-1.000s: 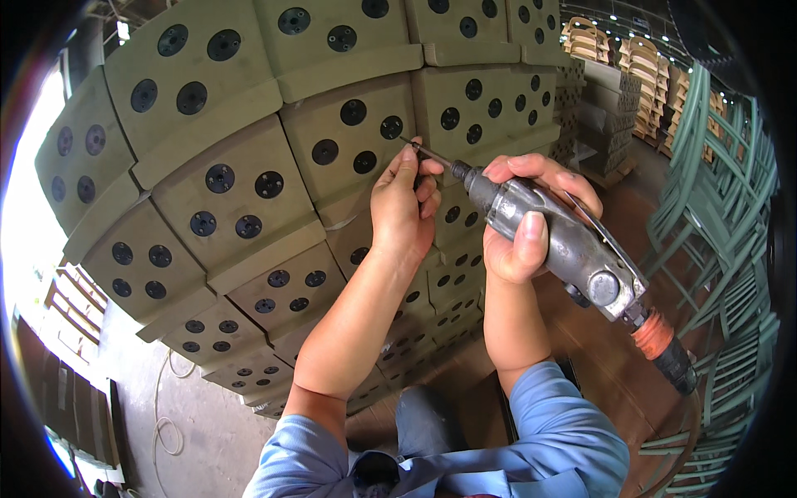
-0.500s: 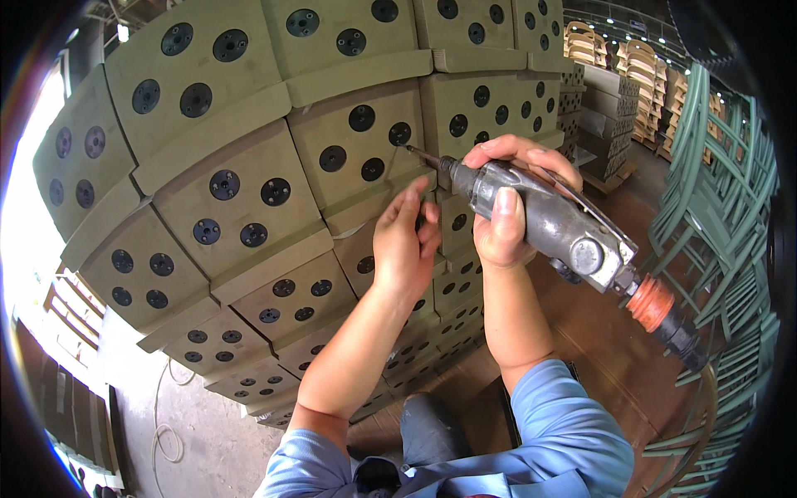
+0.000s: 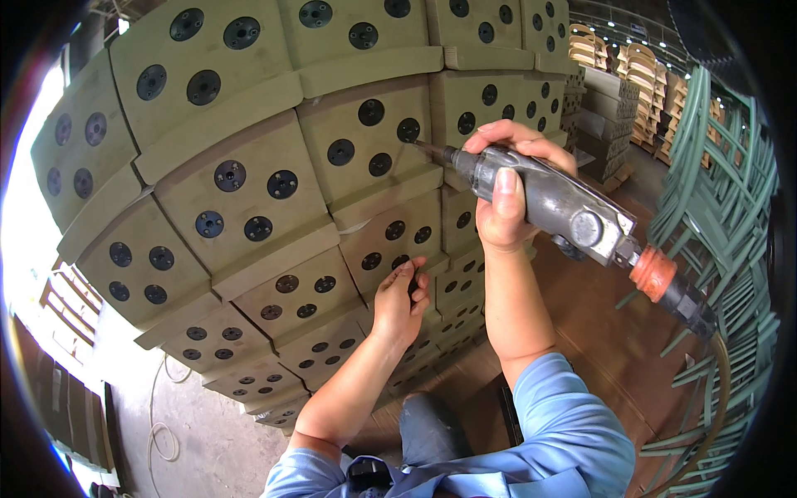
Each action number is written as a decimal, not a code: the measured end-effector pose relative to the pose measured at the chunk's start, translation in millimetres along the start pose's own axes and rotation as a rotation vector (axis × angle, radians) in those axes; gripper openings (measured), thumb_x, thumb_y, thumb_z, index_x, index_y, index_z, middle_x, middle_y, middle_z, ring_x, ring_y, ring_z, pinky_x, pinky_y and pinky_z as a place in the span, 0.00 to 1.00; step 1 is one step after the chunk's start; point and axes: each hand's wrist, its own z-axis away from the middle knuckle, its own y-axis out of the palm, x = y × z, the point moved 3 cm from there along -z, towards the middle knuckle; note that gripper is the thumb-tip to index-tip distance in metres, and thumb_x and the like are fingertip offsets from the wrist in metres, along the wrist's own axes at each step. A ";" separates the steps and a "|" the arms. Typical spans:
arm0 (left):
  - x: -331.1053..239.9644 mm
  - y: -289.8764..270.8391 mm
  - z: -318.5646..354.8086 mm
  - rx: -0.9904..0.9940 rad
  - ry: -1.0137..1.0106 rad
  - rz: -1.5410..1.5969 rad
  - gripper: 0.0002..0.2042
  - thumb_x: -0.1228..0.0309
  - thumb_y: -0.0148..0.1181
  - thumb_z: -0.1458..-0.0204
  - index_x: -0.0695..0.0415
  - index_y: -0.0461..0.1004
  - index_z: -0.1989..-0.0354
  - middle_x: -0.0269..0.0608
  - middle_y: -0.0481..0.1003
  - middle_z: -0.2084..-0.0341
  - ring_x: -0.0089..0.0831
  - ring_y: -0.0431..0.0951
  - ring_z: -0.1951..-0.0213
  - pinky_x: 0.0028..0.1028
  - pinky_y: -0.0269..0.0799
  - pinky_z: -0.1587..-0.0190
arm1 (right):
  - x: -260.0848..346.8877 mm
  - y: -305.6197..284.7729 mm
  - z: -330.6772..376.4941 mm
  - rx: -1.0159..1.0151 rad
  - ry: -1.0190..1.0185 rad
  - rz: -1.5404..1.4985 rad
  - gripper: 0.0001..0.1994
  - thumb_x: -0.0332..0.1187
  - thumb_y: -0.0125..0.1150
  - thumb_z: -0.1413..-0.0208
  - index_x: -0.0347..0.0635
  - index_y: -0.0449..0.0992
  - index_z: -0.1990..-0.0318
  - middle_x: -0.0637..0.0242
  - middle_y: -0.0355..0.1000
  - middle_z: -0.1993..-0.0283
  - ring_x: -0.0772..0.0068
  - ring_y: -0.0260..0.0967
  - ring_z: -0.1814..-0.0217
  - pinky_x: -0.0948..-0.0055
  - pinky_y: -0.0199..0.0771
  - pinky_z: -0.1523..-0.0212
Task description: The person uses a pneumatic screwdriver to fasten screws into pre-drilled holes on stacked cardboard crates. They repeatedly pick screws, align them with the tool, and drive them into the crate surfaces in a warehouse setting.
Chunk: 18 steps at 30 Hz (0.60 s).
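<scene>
My right hand [image 3: 508, 187] is wrapped round a grey metal air screwdriver [image 3: 554, 199] with an orange collar at its hose end. The driver's thin bit [image 3: 430, 148] reaches leftward, its tip at the lower edge of a round black disc [image 3: 408, 129] on a tan panel [image 3: 349, 184]. Whether the tip touches a screw is too small to tell. Lower down, my left hand [image 3: 398, 307] is closed, fingers curled, in front of a panel a row below. Something dark shows between its fingers, but its kind is hidden.
Stacked tan panels with black discs [image 3: 229, 175] fill the space ahead. An air hose [image 3: 721, 390] runs down from the driver at right. Green metal frames [image 3: 706, 191] are piled at right, and wooden chair parts [image 3: 639, 70] stand behind. A pale hose [image 3: 155, 423] lies on the floor.
My left hand has dropped away from beside the driver's bit to the row below. My right hand and the driver stay almost in place, with the tip by the same disc.
</scene>
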 end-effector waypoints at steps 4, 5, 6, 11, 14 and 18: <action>9.1 -20.3 4.7 -0.097 -0.030 0.027 0.11 0.71 0.44 0.28 0.62 0.72 0.48 0.37 0.70 0.69 0.23 0.65 0.72 0.24 0.58 0.74 | -5.4 1.4 4.7 -0.004 0.011 -0.013 0.20 0.31 0.64 0.40 0.40 0.59 0.48 0.42 0.74 0.51 0.61 0.77 0.60 0.56 0.80 0.51; 10.4 -22.7 6.9 -0.094 -0.021 0.018 0.11 0.72 0.44 0.28 0.62 0.72 0.47 0.38 0.71 0.68 0.24 0.65 0.72 0.24 0.59 0.74 | -7.3 1.0 5.7 -0.003 0.010 -0.008 0.20 0.31 0.64 0.40 0.40 0.59 0.48 0.42 0.74 0.51 0.61 0.78 0.60 0.56 0.80 0.51; 10.9 -24.2 9.8 -0.093 -0.012 0.008 0.11 0.72 0.44 0.29 0.62 0.72 0.47 0.39 0.71 0.67 0.25 0.66 0.71 0.25 0.60 0.73 | -8.8 1.0 6.8 -0.003 0.010 -0.002 0.20 0.31 0.64 0.40 0.40 0.59 0.48 0.42 0.74 0.51 0.61 0.78 0.60 0.56 0.80 0.50; 17.1 -32.9 18.3 -0.068 -0.037 -0.008 0.11 0.75 0.44 0.31 0.63 0.72 0.46 0.42 0.73 0.65 0.27 0.69 0.69 0.25 0.62 0.71 | -13.1 3.2 9.8 0.006 0.017 0.000 0.20 0.32 0.64 0.39 0.40 0.59 0.47 0.41 0.73 0.49 0.61 0.78 0.58 0.56 0.80 0.50; 21.5 -40.1 23.1 -0.065 -0.072 -0.017 0.12 0.76 0.44 0.31 0.63 0.71 0.45 0.43 0.74 0.64 0.28 0.71 0.68 0.25 0.64 0.70 | -13.2 4.9 10.4 0.005 0.032 0.001 0.21 0.33 0.65 0.39 0.40 0.59 0.46 0.42 0.73 0.49 0.61 0.78 0.57 0.56 0.80 0.50; 29.7 -49.8 30.5 -0.079 -0.090 -0.009 0.10 0.77 0.45 0.32 0.61 0.70 0.47 0.47 0.78 0.62 0.30 0.73 0.67 0.25 0.67 0.69 | -12.8 1.8 11.0 -0.021 0.055 -0.013 0.24 0.35 0.66 0.39 0.41 0.59 0.43 0.43 0.73 0.48 0.61 0.78 0.57 0.58 0.80 0.50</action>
